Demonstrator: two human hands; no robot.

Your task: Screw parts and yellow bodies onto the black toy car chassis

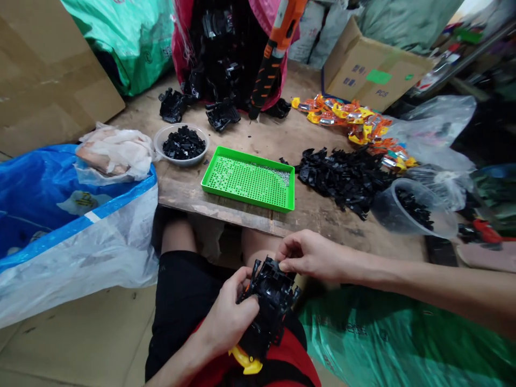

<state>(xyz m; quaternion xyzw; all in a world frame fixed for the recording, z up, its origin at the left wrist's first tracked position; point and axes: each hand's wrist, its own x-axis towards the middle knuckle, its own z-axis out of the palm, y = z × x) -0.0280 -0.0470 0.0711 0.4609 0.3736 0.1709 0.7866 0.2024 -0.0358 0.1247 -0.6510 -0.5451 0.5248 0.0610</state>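
Over my lap I hold a black plastic toy chassis (271, 301) with a yellow piece (246, 361) at its lower end and a little orange at its left side. My left hand (230, 314) grips its left side, thumb on top. My right hand (308, 255) is at its upper edge, with thumb and forefinger pinched together there. Whatever lies between those fingertips is too small to make out. Beyond my hands, a green tray (248, 207) of small holes stands on the wooden table (258, 137), with tiny silvery pieces in it.
An orange and black power screwdriver (271, 64) hangs above the table. Black parts (342, 177) and orange-yellow parts (355, 118) lie in heaps at right, near a clear tub (435, 207). A round bowl (161, 150) of black pieces stands at left, beside a blue-lined bag (113, 204).
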